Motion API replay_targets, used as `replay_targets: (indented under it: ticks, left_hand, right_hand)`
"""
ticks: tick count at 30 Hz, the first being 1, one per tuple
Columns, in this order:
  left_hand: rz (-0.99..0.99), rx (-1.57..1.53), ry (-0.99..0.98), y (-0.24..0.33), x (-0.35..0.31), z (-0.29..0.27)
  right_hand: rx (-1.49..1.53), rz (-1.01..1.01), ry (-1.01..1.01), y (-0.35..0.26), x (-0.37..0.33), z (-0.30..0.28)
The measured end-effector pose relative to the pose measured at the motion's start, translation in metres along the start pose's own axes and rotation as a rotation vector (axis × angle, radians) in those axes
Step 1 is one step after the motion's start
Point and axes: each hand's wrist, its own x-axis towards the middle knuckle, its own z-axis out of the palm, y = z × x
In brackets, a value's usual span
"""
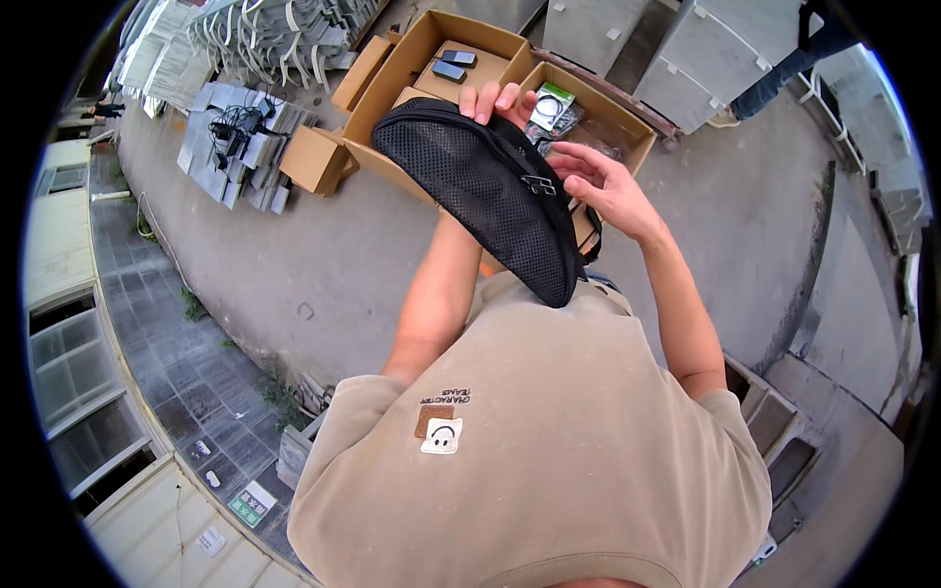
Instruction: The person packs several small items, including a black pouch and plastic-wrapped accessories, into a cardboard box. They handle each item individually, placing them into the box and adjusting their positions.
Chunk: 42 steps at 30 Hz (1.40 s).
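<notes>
A black mesh zip pouch (480, 186) hangs tilted in front of my chest, its zipped edge along the top and right side. My left hand (493, 102) reaches up behind it, with fingers hooked over its upper edge; most of the palm is hidden by the mesh. By the pouch's right edge, next to a small buckle (538, 184), is my right hand (610, 188). Its fingers are stretched and apart, with the tips at the zipped edge. Behind the pouch stands an open cardboard box (392, 73), holding two small dark blocks (451, 69).
A second open carton (637, 147) holds plastic packets (554, 110). At left are a small cardboard box (314, 160) and stacked grey panels (211, 147) topped with black cables (240, 127). Large grey cabinets (706, 59) line the back, near another person's leg (789, 83).
</notes>
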Motion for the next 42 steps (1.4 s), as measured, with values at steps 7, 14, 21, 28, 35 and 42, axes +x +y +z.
replay_targets:
  ticks: [7, 14, 21, 28, 35, 42]
  left_hand:
    - [0.138, 0.285, 0.046, 0.016, 0.003, 0.012]
    - [0.255, 0.386, 0.172, 0.025, -0.01, 0.023]
    - [-0.171, 0.798, 0.653, 0.112, -0.065, 0.032]
    - [-0.133, 2.309, -0.033, 0.072, -0.042, 0.111]
    - [-0.405, 2.162, -0.21, 0.028, -0.048, 0.096]
    - [-0.041, 2.225, 0.014, 0.008, -0.075, 0.077]
  right_hand:
    - [-0.33, -0.391, 0.249, -0.025, -0.012, 0.052]
    - [-0.52, -0.334, 0.333, 0.017, 0.004, 0.075]
    - [-0.567, -0.572, 0.446, 0.005, 0.011, 0.038]
    - [-0.821, -0.508, 0.144, -0.017, 0.002, 0.009]
    - [-0.8, -0.375, 0.094, -0.029, -0.011, 0.015]
    - [-0.931, -0.494, 0.454, -0.004, -0.025, 0.037]
